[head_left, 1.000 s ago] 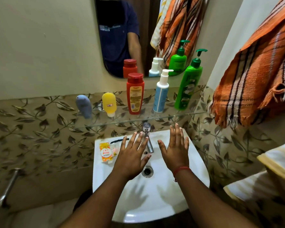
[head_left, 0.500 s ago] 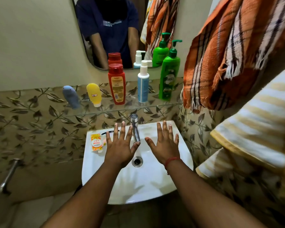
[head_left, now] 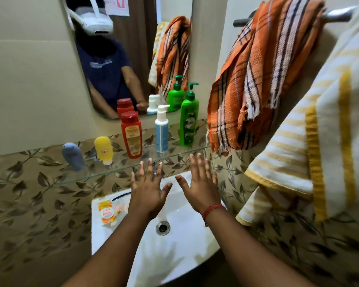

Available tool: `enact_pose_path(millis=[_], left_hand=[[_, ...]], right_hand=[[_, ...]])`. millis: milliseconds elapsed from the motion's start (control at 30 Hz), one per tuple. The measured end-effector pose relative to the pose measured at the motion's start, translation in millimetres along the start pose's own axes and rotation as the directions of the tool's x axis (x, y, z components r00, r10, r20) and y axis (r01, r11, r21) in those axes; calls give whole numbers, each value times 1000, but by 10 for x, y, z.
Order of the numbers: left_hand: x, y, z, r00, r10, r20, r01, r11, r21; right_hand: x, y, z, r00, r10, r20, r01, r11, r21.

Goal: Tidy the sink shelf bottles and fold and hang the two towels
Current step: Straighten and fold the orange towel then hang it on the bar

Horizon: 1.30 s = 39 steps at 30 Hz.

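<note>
On the glass shelf (head_left: 87,176) stand, left to right, a grey-blue tube (head_left: 72,155), a yellow tube (head_left: 103,149), a red bottle (head_left: 131,135), a white-and-blue pump bottle (head_left: 161,129) and a green pump bottle (head_left: 189,117). An orange checked towel (head_left: 255,79) hangs bunched over the metal rail (head_left: 338,14) on the right wall. A yellow-striped white towel (head_left: 323,129) hangs beside it, nearer to me. My left hand (head_left: 148,192) and my right hand (head_left: 199,183) hover flat over the sink with fingers spread, holding nothing.
The white sink (head_left: 120,241) sits below the shelf with its drain (head_left: 163,227) in the middle and an orange soap packet (head_left: 107,212) on its left rim. A mirror (head_left: 133,48) above the shelf reflects me and the towels. Leaf-patterned tiles cover the walls.
The view has tilted up and to the right, bringing the towel rail and both towels further into sight. Both hands stay spread and have risen closer to the shelf edge.
</note>
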State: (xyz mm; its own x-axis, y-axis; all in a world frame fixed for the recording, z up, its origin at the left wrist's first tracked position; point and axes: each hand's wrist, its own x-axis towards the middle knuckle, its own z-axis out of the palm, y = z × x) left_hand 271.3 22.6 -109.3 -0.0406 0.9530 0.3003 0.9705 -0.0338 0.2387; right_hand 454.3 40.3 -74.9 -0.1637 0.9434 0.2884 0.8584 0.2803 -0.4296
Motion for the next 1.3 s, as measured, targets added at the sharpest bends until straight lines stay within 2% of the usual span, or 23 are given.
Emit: enact_pose_path(millis=[100,167,300,433,500,567,667,700,767,833,900,967,1033,1133,1300], left_hand=[[190,85,-141,998,39,-57,-42,997,-63],[363,242,-308,992,80,-98,-94,985,-142],[778,693,-795,956,154,-252,-241,899,-366],[1176,1212,-1309,908,156,-390,-379,705,-600],[1324,1484,-1586,919,134,-371,-380,551,-743],[1461,1742,-1838,940,195,-280,-338,418,-843],[1569,2034,-2184,928,357,-104,-180,188,-966],[1582,2099,-2272,916,397,-55,-130,164,-978],[1634,2184,-2368,898,440,19,-81,208,-975],[1705,2218,-2372,884,459,90,-23,234,-972],[1765,2224,-2402,873,465,144,14,272,-962],[1824,2225,-2469,859,482,170,33,281,-959],[1884,2246,-2525,857,493,148,21,254,-967],[1956,2265,-2540,918,374,127,38,237,-971],[1937,2016,-2411,928,347,140,132,47,-990]], right_hand=[[-31,-206,-323,990,-66,-121,69,997,20],[-14,-356,-591,961,-119,-249,127,992,14],[78,-629,-1223,836,-207,-508,229,973,-19],[221,-749,-1783,648,-245,-721,219,967,-132],[340,-766,-1987,555,-206,-806,135,978,-157],[476,-756,-2153,487,-99,-868,36,995,-94],[651,-706,-2346,512,166,-843,-75,986,149],[713,-677,-2386,534,258,-806,-93,965,247],[816,-647,-2429,569,409,-714,-101,896,432],[897,-643,-2445,610,476,-633,-98,838,536],[956,-661,-2487,659,477,-581,-83,814,574],[999,-682,-2531,687,438,-579,-91,843,530],[1035,-707,-2541,707,355,-611,-119,912,393],[1057,-720,-2494,755,204,-623,-95,974,204],[892,-784,-2350,823,111,-558,34,969,243]])
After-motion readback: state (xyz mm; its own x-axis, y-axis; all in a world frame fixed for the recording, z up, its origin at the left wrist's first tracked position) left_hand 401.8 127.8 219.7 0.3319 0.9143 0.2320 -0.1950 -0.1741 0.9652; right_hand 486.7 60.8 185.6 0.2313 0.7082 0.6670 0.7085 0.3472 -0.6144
